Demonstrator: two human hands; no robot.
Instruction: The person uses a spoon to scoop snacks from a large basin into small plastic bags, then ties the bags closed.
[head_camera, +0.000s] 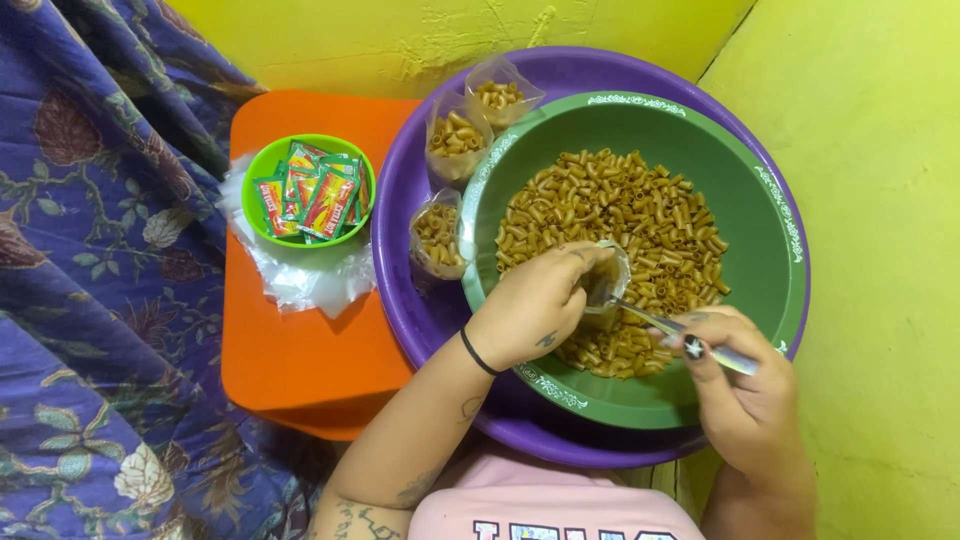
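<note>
A big green basin (760, 260) holds a heap of short brown pasta tubes (620, 225) and sits inside a wider purple basin (400, 200). My left hand (535, 305) holds a small clear plastic bag (608, 275) open over the pasta. My right hand (735, 395) grips a metal spoon (665, 325) whose tip points into the bag's mouth. Three filled clear bags of pasta (455, 135) stand in the purple basin along the green basin's left rim.
An orange stool (300, 360) to the left carries a small green bowl (262, 160) of red-and-green sachets resting on a pile of clear plastic bags (300, 280). Blue floral cloth (90, 300) hangs at the far left. Yellow walls surround the rest.
</note>
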